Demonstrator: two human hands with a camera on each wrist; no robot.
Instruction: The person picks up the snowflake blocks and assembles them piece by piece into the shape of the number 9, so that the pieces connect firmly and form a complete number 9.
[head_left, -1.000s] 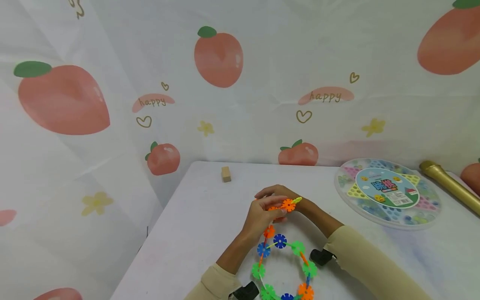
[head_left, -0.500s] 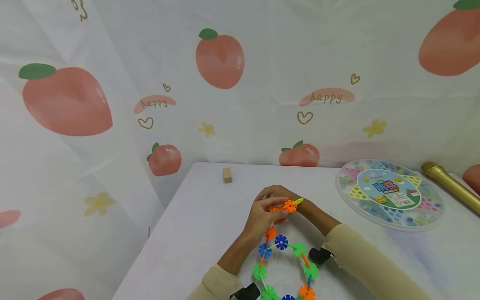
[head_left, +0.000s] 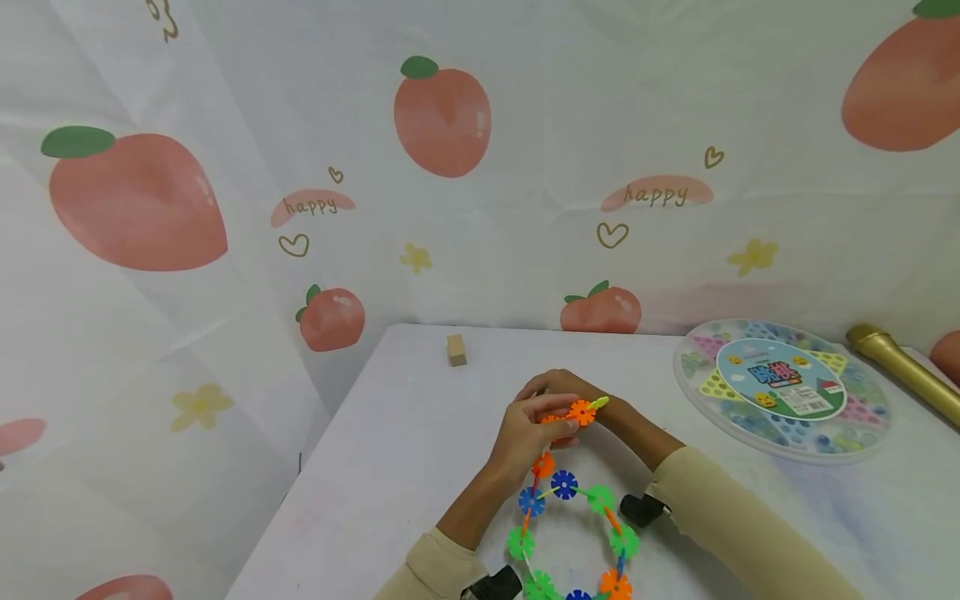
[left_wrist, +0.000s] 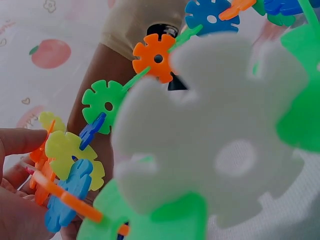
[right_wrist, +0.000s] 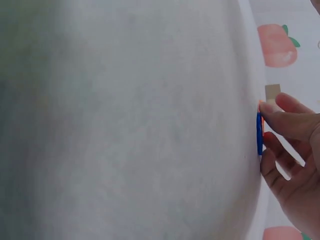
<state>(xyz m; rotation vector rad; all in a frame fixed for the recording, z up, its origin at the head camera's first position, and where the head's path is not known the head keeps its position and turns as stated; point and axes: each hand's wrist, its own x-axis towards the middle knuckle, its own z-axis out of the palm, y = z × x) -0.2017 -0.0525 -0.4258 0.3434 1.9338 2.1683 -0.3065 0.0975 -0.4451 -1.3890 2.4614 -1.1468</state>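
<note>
My left hand (head_left: 521, 433) pinches orange snowflake discs (head_left: 582, 412) at the upper end of a linked chain. From there the chain joins a ring of green, blue and orange snowflake discs (head_left: 601, 499) joined edge to edge, whose bottom runs out of the head view. My right hand (head_left: 558, 382) is just behind the left one, its fingertips mostly hidden there. In the right wrist view, its thumb and fingers pinch a blue snowflake disc (right_wrist: 260, 134) seen edge-on, with orange beside it. A blurred white disc (left_wrist: 200, 130) fills much of the left wrist view.
A small wooden block (head_left: 456, 350) stands near the table's (head_left: 375, 442) far left edge. To the right lies a round, clear-lidded game box (head_left: 780, 379), with a gold microphone (head_left: 903, 367) beyond it. A fruit-print cloth (head_left: 510, 225) hangs behind the table.
The head view has shifted slightly, so everything sits a little further right. Both hands keep the same grip and place relative to the chain.
</note>
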